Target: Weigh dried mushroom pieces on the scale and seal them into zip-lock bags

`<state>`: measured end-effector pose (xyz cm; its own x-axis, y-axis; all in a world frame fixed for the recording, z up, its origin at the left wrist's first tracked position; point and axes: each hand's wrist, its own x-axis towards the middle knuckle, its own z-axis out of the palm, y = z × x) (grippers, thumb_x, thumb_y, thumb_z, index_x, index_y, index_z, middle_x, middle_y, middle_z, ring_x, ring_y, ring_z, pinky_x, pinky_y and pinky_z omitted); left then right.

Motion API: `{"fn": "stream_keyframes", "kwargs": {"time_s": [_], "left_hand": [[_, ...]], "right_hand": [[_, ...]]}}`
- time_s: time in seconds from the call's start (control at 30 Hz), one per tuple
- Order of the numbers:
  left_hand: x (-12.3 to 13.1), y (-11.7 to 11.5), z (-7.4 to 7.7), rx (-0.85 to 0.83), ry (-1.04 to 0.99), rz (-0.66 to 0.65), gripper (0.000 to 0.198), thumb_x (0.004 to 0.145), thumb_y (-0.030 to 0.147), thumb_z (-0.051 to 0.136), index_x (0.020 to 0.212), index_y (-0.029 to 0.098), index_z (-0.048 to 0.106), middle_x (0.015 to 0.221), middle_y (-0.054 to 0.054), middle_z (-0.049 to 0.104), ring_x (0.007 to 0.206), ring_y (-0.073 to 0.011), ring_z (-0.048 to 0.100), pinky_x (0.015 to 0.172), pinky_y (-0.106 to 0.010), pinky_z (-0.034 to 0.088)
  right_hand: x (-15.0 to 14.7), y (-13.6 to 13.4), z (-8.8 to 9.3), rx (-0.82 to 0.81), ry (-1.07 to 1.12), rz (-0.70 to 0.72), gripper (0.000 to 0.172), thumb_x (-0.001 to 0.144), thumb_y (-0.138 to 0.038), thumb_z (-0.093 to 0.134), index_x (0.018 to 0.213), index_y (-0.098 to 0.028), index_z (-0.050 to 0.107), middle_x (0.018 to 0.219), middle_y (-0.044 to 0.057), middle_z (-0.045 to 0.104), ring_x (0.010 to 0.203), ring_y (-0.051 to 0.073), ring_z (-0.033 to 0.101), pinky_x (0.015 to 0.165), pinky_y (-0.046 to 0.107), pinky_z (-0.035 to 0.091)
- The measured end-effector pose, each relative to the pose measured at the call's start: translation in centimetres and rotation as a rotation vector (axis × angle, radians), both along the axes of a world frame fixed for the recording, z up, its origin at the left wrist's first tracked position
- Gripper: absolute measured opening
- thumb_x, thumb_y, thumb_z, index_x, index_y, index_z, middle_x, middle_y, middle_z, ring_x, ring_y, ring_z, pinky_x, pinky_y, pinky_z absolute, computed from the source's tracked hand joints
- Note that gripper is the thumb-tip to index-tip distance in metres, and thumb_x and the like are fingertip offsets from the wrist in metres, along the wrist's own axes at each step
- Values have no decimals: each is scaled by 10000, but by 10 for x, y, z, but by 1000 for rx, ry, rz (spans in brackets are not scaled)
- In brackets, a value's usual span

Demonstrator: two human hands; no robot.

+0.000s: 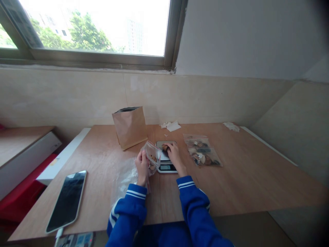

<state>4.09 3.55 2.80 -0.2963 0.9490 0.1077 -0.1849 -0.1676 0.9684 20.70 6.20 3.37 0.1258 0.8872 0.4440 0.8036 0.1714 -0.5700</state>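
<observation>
My left hand (142, 168) grips a clear zip bag (152, 158) holding a few brown pieces, raised just above the plywood table (231, 171). My right hand (174, 156) is over the platform of a digital kitchen scale (166, 167), its fingers closed on a brown piece (165, 148) near the platform. The bag's upper corner sits close to the scale's left side. A second zip bag (202, 150), filled with mixed brown and dark pieces, lies flat to the right of the scale, beyond my right hand's reach of contact.
A brown paper bag (130, 127) stands at the back left. Crumpled clear plastic (124, 180) lies under my left hand. A smartphone (66, 197) with a cable lies at the front left. Paper scraps (171, 126) lie near the wall, and the table's right side is bare wood.
</observation>
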Motion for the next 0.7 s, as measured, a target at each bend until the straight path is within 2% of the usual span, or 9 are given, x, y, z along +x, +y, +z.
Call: {"fn": "stream_keyframes", "kwargs": {"time_s": [0.07,0.13,0.23,0.3,0.37,0.5,0.63,0.7], "left_hand": [[0,0,0,1,7,-1,453,840,560,512,593,202,382,440,87,345,397,-70,314,407,-207,257],[0,-1,0,-4,7,5,452,842,558,508,592,201,389,445,85,346,403,-70,310,413,-206,259],[0,-1,1,20,19,5,455,830,565,522,590,197,401,465,76,370,422,-72,327,425,-208,260],[-1,-1,0,43,23,-3,454,813,572,542,595,194,419,479,71,387,435,-74,342,434,-210,265],[-2,0,-2,41,2,-8,446,803,572,554,604,192,433,481,72,390,435,-74,344,437,-212,268],[-3,2,-7,8,-63,-9,444,814,561,547,600,195,414,459,79,375,410,-70,336,432,-208,272],[-2,3,-9,-9,-124,-34,436,839,541,531,605,196,405,431,86,367,378,-65,316,402,-200,253],[-1,3,-9,-6,-150,-43,428,844,529,535,608,193,417,425,87,368,370,-63,310,386,-197,240]], "right_hand": [[-4,-4,13,12,241,26,365,790,-91,427,1017,-181,698,908,73,698,827,195,626,765,310,492],[-13,-8,30,-40,467,88,328,805,-171,454,1043,-160,679,785,51,701,667,175,611,622,273,490],[-31,-15,56,-186,623,230,282,793,-259,539,1007,-153,688,651,15,668,510,137,541,474,221,420],[-42,-19,69,-260,596,293,229,776,-233,559,936,-164,707,653,8,674,503,127,542,466,208,408],[-50,-23,77,-279,507,293,215,773,-177,537,890,-180,717,713,14,704,559,134,584,509,211,429],[-55,-33,85,-244,319,186,237,788,-132,517,866,-216,724,820,22,738,742,173,659,640,235,459],[-54,-37,92,-306,164,79,171,822,-169,536,782,-175,702,748,68,723,719,211,669,613,255,437],[-58,-35,96,-320,84,56,126,815,-153,560,812,-171,684,773,78,723,742,218,676,611,254,430]]}}
